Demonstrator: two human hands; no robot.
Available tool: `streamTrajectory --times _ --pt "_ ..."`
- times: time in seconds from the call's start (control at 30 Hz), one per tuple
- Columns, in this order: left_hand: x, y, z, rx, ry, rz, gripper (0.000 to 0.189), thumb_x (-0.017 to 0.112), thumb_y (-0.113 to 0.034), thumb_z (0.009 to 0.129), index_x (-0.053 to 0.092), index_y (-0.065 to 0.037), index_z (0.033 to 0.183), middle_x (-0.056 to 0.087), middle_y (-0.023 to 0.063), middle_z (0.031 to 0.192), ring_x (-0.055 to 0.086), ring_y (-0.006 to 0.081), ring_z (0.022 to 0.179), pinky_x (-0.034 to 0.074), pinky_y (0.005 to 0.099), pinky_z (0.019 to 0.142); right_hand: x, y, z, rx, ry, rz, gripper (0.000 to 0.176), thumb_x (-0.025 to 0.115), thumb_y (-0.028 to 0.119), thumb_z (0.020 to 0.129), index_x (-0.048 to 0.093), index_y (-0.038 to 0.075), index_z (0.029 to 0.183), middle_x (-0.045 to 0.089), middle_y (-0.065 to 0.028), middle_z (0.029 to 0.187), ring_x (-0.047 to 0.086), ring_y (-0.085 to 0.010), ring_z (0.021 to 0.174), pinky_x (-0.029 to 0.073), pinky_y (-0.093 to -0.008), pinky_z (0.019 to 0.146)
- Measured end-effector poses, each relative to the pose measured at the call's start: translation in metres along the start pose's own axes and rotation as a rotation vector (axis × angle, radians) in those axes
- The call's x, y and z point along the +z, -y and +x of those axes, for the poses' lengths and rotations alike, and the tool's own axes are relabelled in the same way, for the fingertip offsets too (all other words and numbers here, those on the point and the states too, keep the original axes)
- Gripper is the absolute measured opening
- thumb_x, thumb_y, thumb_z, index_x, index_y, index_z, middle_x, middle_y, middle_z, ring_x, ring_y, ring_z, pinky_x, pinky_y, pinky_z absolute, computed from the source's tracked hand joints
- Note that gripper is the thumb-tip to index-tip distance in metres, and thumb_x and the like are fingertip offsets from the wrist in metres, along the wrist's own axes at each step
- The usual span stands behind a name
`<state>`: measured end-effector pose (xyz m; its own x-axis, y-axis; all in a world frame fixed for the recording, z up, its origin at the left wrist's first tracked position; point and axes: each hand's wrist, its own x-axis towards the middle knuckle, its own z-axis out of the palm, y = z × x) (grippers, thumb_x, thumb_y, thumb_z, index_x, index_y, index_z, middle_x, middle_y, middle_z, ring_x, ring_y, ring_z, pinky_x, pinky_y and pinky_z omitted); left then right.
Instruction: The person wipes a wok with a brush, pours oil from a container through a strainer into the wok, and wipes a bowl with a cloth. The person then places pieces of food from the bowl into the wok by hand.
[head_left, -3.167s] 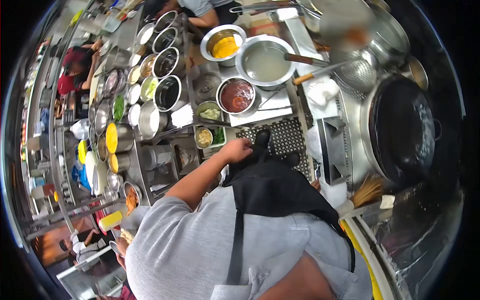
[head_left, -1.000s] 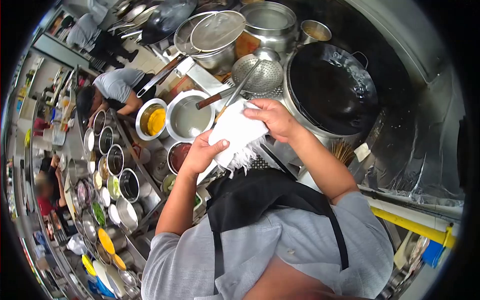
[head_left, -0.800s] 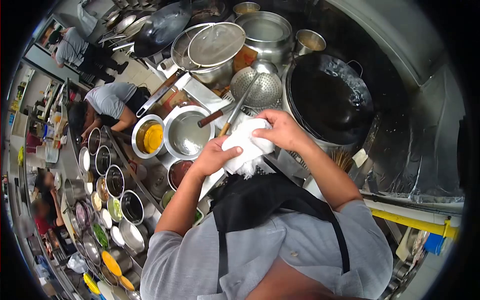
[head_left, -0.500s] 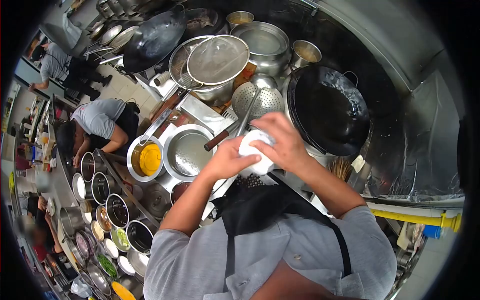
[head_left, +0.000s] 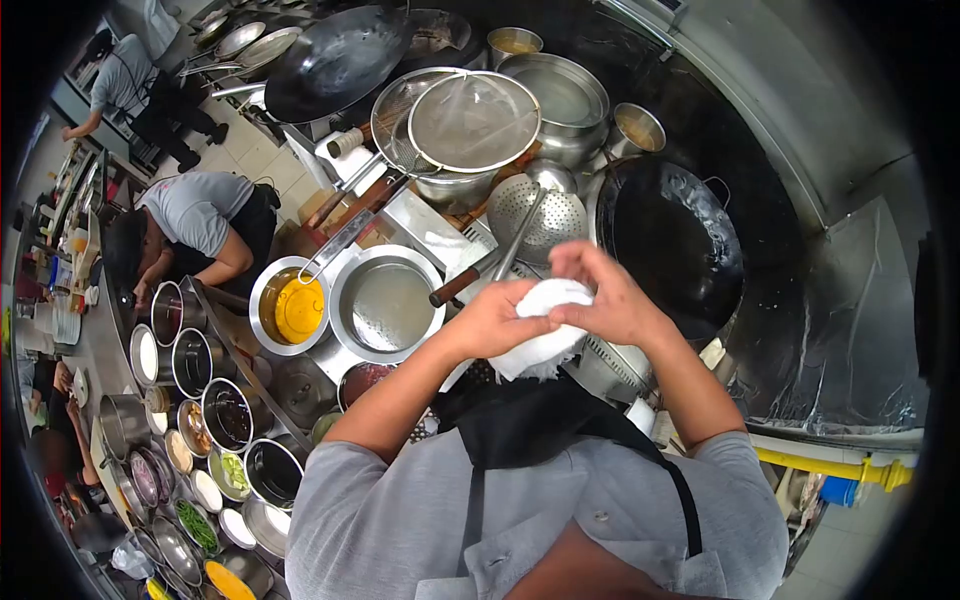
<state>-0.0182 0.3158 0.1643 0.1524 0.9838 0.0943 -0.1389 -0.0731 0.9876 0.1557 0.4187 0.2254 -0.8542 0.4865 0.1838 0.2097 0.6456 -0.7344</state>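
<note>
Both hands meet over the counter edge, just left of the black wok (head_left: 670, 245). The left hand (head_left: 497, 318) is clenched around the near side of a white cloth (head_left: 545, 335). The right hand (head_left: 605, 300) pinches its upper fold between thumb and fingers, so both hands grip the same cloth. The cloth is bunched into a wad and held up off the counter, probably to keep it clear of the wet steel and the stove.

Left of the wok, a perforated skimmer (head_left: 545, 215) lies with its wooden handle pointing back toward the hands, likely so it can be picked up without reaching over the pan. Beyond it, a mesh strainer (head_left: 475, 120) rests across a steel pot. Further left of the wok sit a wide steel bowl (head_left: 387, 305) of pale liquid and a smaller bowl (head_left: 290, 308) with yellow contents, both within arm's reach.

The underside of the cloth and the left palm are hidden. The black apron (head_left: 530, 425) covers the counter directly below the hands. The wok's inside is too dark to show whether it holds anything. Far left of the wok, a co-worker (head_left: 200, 215) bends over a row of containers, with hands out of sight.
</note>
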Motion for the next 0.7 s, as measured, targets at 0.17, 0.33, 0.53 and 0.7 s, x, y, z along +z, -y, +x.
streamTrajectory --times 0.17,0.33,0.53,0.7 --pt "-0.081 -0.081 0.01 -0.407 -0.304 0.729 0.05 0.076 -0.034 0.075 0.063 -0.001 0.11 0.068 0.0154 0.085 0.065 0.0204 0.087 0.051 0.0336 0.08 0.004 -0.001 -0.01 0.242 0.028 0.02 0.027 0.07 0.025 0.083 0.063 -0.001 0.092 0.065 -0.0132 0.079 0.064 -0.0184 0.077 0.049 -0.0319 0.071" --pt "-0.244 0.028 0.01 -0.685 -0.304 0.427 0.033 0.072 -0.021 0.076 0.063 0.004 0.096 0.065 0.0138 0.077 0.066 0.0219 0.069 0.054 0.0336 0.067 -0.005 -0.023 -0.014 0.379 -0.218 0.067 0.027 0.066 0.027 0.085 0.064 0.0 0.09 0.065 -0.0139 0.078 0.064 -0.0246 0.072 0.049 -0.0334 0.069" --pt "-0.184 0.057 0.014 -0.701 -0.169 -0.751 0.031 0.051 -0.014 0.082 0.05 0.002 0.109 0.06 0.0115 0.087 0.059 0.0265 0.078 0.049 0.0375 0.08 -0.036 -0.049 -0.003 0.477 -0.34 -0.163 0.035 0.064 0.034 0.086 0.063 -0.001 0.083 0.061 -0.0188 0.074 0.06 -0.034 0.069 0.048 -0.0383 0.066" --pt "-0.152 0.073 0.03 -0.538 -0.06 -0.92 0.033 0.051 -0.023 0.083 0.052 0.002 0.104 0.063 0.0149 0.092 0.063 0.0302 0.085 0.051 0.0414 0.083 -0.035 -0.047 0.006 0.51 -0.325 -0.185 0.038 0.063 0.035 0.086 0.06 -0.002 0.079 0.06 -0.0207 0.072 0.06 -0.0324 0.066 0.047 -0.0387 0.063"
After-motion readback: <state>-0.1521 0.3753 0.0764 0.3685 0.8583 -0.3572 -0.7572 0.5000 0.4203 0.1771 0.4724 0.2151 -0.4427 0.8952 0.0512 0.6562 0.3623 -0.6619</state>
